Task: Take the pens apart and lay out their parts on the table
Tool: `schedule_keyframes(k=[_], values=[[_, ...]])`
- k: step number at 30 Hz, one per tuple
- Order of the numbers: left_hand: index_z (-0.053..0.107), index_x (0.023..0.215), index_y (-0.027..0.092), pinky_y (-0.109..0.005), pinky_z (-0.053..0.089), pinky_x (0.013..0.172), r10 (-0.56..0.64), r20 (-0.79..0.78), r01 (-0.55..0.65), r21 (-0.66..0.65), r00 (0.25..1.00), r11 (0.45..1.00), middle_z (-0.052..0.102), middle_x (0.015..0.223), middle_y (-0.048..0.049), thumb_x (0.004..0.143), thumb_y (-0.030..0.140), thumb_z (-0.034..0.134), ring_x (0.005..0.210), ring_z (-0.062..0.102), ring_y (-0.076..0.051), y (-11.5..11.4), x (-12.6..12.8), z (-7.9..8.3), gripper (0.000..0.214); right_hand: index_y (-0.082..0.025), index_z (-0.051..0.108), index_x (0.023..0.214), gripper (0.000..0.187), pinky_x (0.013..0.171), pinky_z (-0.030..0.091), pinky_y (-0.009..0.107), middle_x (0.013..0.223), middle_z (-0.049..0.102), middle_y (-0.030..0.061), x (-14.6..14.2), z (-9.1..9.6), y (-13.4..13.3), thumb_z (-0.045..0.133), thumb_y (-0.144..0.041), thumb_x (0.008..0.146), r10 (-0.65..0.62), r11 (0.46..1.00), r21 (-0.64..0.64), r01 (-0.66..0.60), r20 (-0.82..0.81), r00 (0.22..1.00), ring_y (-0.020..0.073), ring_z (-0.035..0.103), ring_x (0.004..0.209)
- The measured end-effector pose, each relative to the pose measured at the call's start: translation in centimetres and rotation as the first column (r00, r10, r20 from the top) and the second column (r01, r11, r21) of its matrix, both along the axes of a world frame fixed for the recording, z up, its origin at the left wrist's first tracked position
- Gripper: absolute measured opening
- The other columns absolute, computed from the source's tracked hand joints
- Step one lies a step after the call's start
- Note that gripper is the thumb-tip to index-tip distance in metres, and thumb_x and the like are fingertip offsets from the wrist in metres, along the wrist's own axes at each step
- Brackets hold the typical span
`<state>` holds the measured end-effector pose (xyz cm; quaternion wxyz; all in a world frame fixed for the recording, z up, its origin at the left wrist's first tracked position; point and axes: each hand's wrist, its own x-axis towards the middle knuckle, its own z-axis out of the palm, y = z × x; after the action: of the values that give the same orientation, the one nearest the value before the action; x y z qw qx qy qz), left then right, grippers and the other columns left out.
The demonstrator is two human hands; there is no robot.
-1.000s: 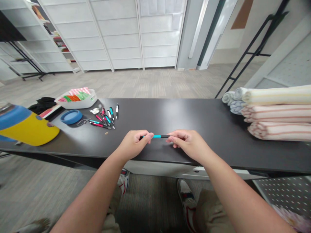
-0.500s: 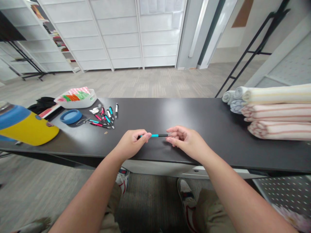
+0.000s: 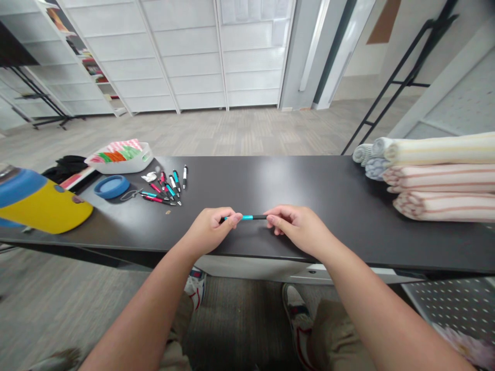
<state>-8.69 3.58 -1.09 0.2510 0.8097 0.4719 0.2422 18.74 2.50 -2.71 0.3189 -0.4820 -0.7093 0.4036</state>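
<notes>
A blue-and-black pen (image 3: 249, 217) lies level between my two hands, just above the dark table (image 3: 247, 185) near its front edge. My left hand (image 3: 212, 226) pinches the pen's left end between thumb and fingers. At the other end, the fingertips of my right hand (image 3: 292, 224) are closed on the black part, hiding the tip. Away to the left, a loose group of pens (image 3: 170, 188) in red, blue and white lies on the table.
A blue round lid (image 3: 112, 186), a white basket (image 3: 135, 164) with colourful contents and a yellow-and-blue container (image 3: 46, 201) are at the left. Rolled striped towels (image 3: 444, 193) are stacked at the right end. White cabinets (image 3: 185, 56) stand beyond the table.
My right hand's fingers, looser around the pen's end before, have closed on it. The left hand keeps its hold nearly unmoved.
</notes>
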Motion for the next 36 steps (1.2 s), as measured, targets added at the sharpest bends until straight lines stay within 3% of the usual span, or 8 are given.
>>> schedule_keyframes(k=[5, 9, 13, 17, 25, 30, 36], values=[[0.064, 0.072, 0.019, -0.026, 0.036, 0.065, 0.007, 0.006, -0.007, 0.011, 1.0, 1.0, 0.062, 0.066, 0.0035, 0.104, 0.048, 0.048, 0.064, 0.054, -0.014, -0.1, 0.1, 0.3, 0.046, -0.019, 0.074, 0.107, 0.032, 0.07, 0.053, 0.03, 0.078, 0.074, 0.0019, 0.2, -0.9, 0.3, 0.073, -0.046, 0.091, -0.055, 0.996, -0.071, 0.044, -0.155, 0.986, 0.0168, 0.069, 0.071], [0.062, 0.072, 0.019, -0.026, 0.036, 0.066, 0.03, 0.025, -0.03, 0.009, 0.999, 1.0, 0.06, 0.067, 0.0037, 0.105, 0.049, 0.047, 0.066, 0.055, -0.014, -0.1, -0.1, 0.2, 0.047, -0.02, 0.075, 0.112, 0.034, 0.071, 0.054, 0.031, 0.084, 0.075, 0.0032, 0.5, -1.0, 0.7, 0.07, -0.047, 0.092, -0.118, 0.992, -0.074, 0.105, -0.2, 0.973, 0.017, 0.069, 0.072], [0.066, 0.075, 0.019, -0.026, 0.036, 0.067, 0.066, 0.044, -0.067, 0.01, 0.997, 0.998, 0.06, 0.069, 0.0038, 0.105, 0.051, 0.047, 0.068, 0.056, -0.014, 0.0, -0.2, -0.1, 0.048, -0.023, 0.08, 0.11, 0.026, 0.074, 0.052, 0.033, 0.09, 0.075, 0.0046, 1.2, -0.8, 1.2, 0.065, -0.039, 0.096, -0.228, 0.96, 0.175, 0.219, 0.032, 0.973, 0.0189, 0.068, 0.077], [0.069, 0.078, 0.019, -0.026, 0.036, 0.069, 0.064, 0.045, -0.064, 0.004, 0.997, 0.998, 0.064, 0.072, 0.0032, 0.105, 0.051, 0.049, 0.071, 0.058, -0.015, 0.0, -0.1, -0.2, 0.046, -0.024, 0.082, 0.106, 0.022, 0.077, 0.051, 0.034, 0.099, 0.075, 0.0066, 1.3, -1.1, 1.4, 0.062, -0.029, 0.098, -0.266, 0.905, 0.397, 0.154, 0.244, 0.932, 0.0211, 0.069, 0.085], [0.07, 0.079, 0.019, -0.027, 0.037, 0.069, 0.061, 0.047, -0.061, -0.004, 0.997, 0.998, 0.068, 0.074, 0.002, 0.104, 0.052, 0.049, 0.073, 0.06, -0.016, -0.1, 0.0, -0.2, 0.046, -0.022, 0.075, 0.094, 0.005, 0.073, 0.05, 0.032, 0.086, 0.073, 0.0039, 0.7, -1.1, 1.7, 0.071, -0.022, 0.092, -0.319, 0.903, 0.396, 0.169, 0.351, 0.881, 0.0203, 0.067, 0.077], [0.071, 0.078, 0.019, -0.027, 0.037, 0.069, 0.063, 0.042, -0.063, 0.001, 0.997, 0.998, 0.068, 0.073, 0.0021, 0.104, 0.052, 0.049, 0.072, 0.059, -0.016, -0.1, 0.0, -0.2, 0.047, -0.022, 0.078, 0.099, 0.018, 0.087, 0.053, 0.035, 0.101, 0.077, 0.007, 0.6, -1.3, 1.9, 0.061, -0.021, 0.099, -0.252, 0.895, 0.44, 0.071, 0.368, 0.895, 0.0228, 0.071, 0.094], [0.071, 0.079, 0.019, -0.027, 0.037, 0.069, 0.062, 0.04, -0.062, -0.004, 0.997, 0.998, 0.068, 0.073, 0.0022, 0.104, 0.052, 0.05, 0.072, 0.059, -0.015, -0.1, 0.0, -0.2, 0.046, -0.02, 0.075, 0.113, 0.02, 0.086, 0.053, 0.035, 0.102, 0.076, 0.0077, 0.5, -1.4, 1.8, 0.064, -0.018, 0.096, -0.286, 0.894, 0.435, 0.107, 0.371, 0.884, 0.023, 0.071, 0.093]])
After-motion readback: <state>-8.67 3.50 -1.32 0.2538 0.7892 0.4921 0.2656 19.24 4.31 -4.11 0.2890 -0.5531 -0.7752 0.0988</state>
